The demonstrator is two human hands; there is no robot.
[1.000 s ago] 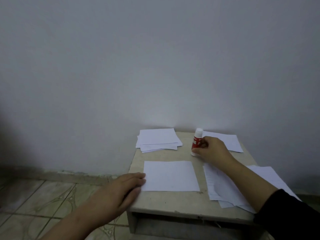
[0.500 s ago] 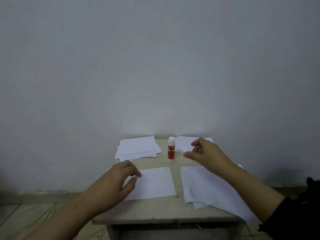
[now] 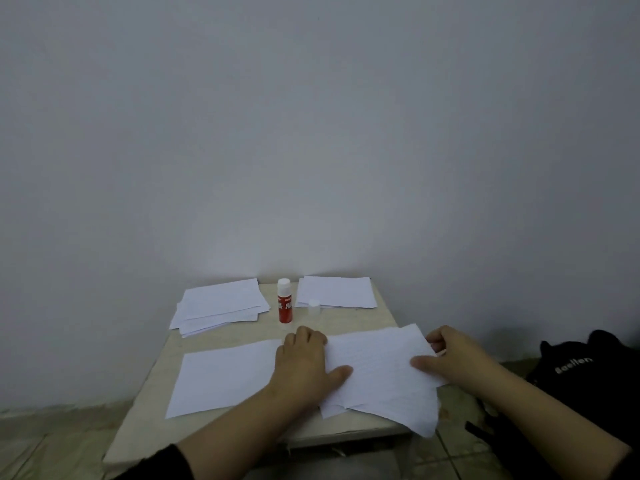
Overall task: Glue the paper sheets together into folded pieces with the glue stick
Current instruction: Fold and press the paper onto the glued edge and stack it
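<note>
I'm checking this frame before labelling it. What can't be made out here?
- Head view: the small print on the glue stick label is too blurred to read.
- The left hand covers where the single sheet meets the paper pile.
- How many sheets the right hand pinches cannot be told.
- The clear cap is too faint to show whether it touches the back right stack.

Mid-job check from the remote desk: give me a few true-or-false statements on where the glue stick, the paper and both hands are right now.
1. The glue stick stands upright between two far paper stacks. True.
2. The right hand holds the glue stick. False: it grips the right edge of the top sheet.
3. The left hand holds the same sheet's left edge. True.
4. The single flat sheet lies right of the hands. False: it lies to the left.
</note>
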